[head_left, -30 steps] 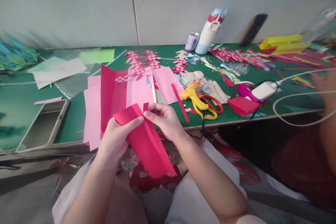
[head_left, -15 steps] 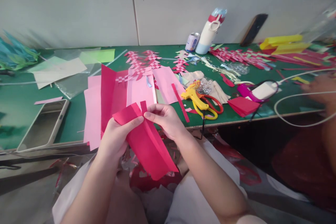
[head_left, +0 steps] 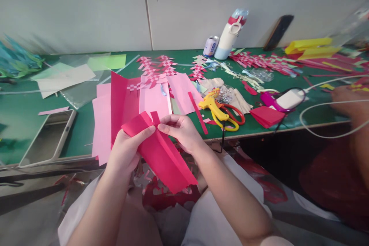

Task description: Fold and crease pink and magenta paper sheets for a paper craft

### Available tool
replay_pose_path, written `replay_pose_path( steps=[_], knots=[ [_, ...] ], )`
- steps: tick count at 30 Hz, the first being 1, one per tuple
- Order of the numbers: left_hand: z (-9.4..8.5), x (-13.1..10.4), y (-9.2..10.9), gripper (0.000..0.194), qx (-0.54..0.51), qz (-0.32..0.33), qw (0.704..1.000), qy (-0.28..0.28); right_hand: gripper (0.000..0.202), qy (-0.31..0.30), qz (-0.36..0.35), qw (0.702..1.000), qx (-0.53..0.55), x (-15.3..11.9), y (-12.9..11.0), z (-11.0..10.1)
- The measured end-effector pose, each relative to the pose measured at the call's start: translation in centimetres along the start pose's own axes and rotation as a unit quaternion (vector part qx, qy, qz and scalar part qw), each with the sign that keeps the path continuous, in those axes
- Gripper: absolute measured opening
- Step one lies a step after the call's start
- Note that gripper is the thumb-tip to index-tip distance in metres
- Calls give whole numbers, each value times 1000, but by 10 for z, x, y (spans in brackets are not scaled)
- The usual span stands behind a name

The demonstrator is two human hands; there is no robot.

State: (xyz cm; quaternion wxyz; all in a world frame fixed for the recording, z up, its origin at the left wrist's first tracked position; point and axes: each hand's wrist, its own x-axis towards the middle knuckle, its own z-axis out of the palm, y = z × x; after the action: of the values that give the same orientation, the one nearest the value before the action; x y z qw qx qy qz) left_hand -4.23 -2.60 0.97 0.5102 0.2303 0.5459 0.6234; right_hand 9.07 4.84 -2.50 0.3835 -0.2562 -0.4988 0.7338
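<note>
A folded sheet of red paper (head_left: 164,161) is held over my lap, in front of the table edge. My left hand (head_left: 128,144) grips its left side, the thumb lying on top near a slit at the upper edge. My right hand (head_left: 180,130) pinches the narrow strip to the right of that slit between thumb and forefinger. Pink paper sheets (head_left: 155,102) and a standing folded red sheet (head_left: 117,100) lie just beyond my hands. A yellow glue gun (head_left: 215,107) and orange-handled scissors (head_left: 238,111) are to the right.
On the green table (head_left: 83,130) lie a phone (head_left: 47,136), woven paper pieces (head_left: 165,63) and a folded red paper (head_left: 266,116). A bottle (head_left: 230,38) and a can (head_left: 211,46) stand at the back. Another person's hand (head_left: 346,98) is at the right, near a white cable (head_left: 302,123).
The slit at the paper's top has spread wider, with my left thumb shifted slightly left. The sheet's lower end has risen a little. The other person's hand has moved slightly.
</note>
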Motion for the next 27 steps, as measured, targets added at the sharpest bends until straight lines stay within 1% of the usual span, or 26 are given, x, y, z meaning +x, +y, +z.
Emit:
replay_pose_path(
  steps=[4, 7, 13, 17, 19, 22, 25, 27],
  knots=[
    [-1, 1, -1, 35, 5, 8, 1000, -7, 21, 21, 2, 1000, 21, -2, -1, 4],
    [-1, 0, -1, 33, 3, 3, 1000, -8, 20, 23, -8, 999, 27, -3, -3, 8],
    [0, 0, -2, 33, -2, -3, 1000, -10, 19, 25, -38, 999, 4, -4, -5, 10],
    [-1, 1, -2, 32, -4, -5, 1000, 0, 21, 30, -22, 999, 8, -3, -5, 10],
    [-2, 1, -1, 35, -1, -11, 1000, 0, 22, 37, -13, 999, 9, -2, -5, 10],
    [-1, 0, 2, 41, 19, -21, 1000, -5, 23, 53, -18, 998, -4, -3, -5, 9],
    [2, -2, 3, 46, 31, -10, 999, 17, 25, 58, -15, 998, -6, -2, -4, 7],
    [5, -3, 4, 47, 25, 2, 999, 36, 26, 43, 0, 999, 1, -2, -2, 5]
  ],
)
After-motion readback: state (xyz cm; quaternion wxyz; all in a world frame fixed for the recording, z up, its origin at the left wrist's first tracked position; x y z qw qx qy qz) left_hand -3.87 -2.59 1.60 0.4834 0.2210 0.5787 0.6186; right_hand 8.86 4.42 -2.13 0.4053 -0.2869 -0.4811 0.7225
